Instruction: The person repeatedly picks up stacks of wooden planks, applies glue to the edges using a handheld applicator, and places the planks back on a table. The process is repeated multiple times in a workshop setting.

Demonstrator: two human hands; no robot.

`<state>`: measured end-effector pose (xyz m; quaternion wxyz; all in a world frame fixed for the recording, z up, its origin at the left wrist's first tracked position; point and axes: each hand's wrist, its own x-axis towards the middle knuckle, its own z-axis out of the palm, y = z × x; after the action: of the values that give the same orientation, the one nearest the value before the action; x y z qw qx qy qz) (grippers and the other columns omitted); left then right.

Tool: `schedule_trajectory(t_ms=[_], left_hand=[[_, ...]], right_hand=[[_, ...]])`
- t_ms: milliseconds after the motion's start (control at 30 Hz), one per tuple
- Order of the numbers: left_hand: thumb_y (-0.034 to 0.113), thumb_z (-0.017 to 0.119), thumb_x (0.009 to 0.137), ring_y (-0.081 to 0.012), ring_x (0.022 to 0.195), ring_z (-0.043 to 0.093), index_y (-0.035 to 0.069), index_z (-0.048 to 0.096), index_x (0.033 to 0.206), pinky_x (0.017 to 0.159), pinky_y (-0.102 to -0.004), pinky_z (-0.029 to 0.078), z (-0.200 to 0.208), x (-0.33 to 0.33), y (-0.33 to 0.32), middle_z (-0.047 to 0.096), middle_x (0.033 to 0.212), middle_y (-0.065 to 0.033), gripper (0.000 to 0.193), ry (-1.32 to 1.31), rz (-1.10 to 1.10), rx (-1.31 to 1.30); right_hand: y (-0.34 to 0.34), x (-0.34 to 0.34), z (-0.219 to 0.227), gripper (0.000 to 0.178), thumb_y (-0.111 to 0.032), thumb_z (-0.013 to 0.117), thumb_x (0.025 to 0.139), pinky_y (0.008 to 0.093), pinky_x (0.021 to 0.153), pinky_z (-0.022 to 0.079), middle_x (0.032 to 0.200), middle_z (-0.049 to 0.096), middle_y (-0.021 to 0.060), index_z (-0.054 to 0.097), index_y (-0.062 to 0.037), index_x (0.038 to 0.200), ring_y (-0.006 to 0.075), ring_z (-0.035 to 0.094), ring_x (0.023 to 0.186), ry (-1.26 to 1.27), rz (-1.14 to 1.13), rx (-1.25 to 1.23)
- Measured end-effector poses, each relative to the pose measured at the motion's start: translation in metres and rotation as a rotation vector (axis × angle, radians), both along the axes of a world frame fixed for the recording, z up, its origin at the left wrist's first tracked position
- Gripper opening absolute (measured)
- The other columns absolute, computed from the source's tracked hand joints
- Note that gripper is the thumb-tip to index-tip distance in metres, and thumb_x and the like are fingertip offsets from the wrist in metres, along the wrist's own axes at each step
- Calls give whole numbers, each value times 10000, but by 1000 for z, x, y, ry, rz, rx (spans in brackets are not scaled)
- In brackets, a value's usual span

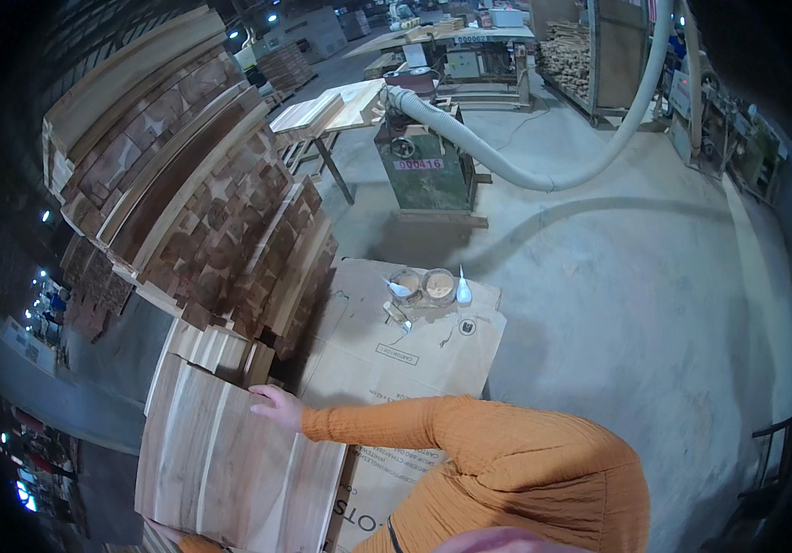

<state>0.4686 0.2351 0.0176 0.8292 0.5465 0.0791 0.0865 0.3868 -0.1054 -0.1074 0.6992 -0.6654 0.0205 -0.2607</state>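
Both of my hands are on a big wooden panel [230, 461] made of many glued strips. My right hand [276, 405] comes in on an orange sleeve [506, 461] and lies on the panel's top right edge, fingers curled over it. My left hand [170, 535] is down at the panel's bottom edge, mostly hidden under the wood, so I cannot tell how its fingers sit. I see the panel low and to the left, tilted, with its far end near more light boards [216, 350]. Just right of it lies flat brown cardboard [396, 359] on the floor. On the far end of the cardboard stand two small round tubs [423, 286] close together, and a white squeeze bottle [463, 290] is just beside them. To the left, a tall stack of dark wood panels [202, 203] leans in rows. Farther back stands a green machine [423, 166] with a thick grey hose [543, 175] curving away from it over the grey concrete floor [645, 295]
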Motion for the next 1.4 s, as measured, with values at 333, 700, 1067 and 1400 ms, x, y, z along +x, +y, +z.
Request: schedule_trajectory(t_ms=[333,700,1067,1400], left_hand=[[547,373,849,-357,1228,377,84,388,1334,994,-466,343,-41,-62,49,370,1360,-175,671,-200,465,179],[653,323,833,-323,1266,330,21,285,1379,1040,-463,300,-36,-171,-9,277,1412,-186,835,-398,580,338],[585,356,819,-304,1264,352,-2,327,1348,1026,-452,314,4,-271,-45,366,1365,-179,791,-711,422,814],[563,521,736,-307,1111,514,-58,433,1245,954,-432,404,-40,-346,-76,501,1231,-183,807,-672,488,338]], right_hand=[[7,-12,-1,506,-371,508,898,362,999,355,1247,499,168,468,0,1241,275,457,1174,123,-4,40],[-28,-64,-1,354,-295,382,959,267,894,378,956,589,38,600,-20,1004,135,516,946,-22,46,496],[-61,-122,83,360,-190,365,896,319,973,324,1139,493,144,501,33,1144,235,455,1093,-410,137,-26],[-78,-130,42,463,-303,309,937,333,971,342,1211,476,159,432,37,1227,238,449,1137,-334,286,97]])
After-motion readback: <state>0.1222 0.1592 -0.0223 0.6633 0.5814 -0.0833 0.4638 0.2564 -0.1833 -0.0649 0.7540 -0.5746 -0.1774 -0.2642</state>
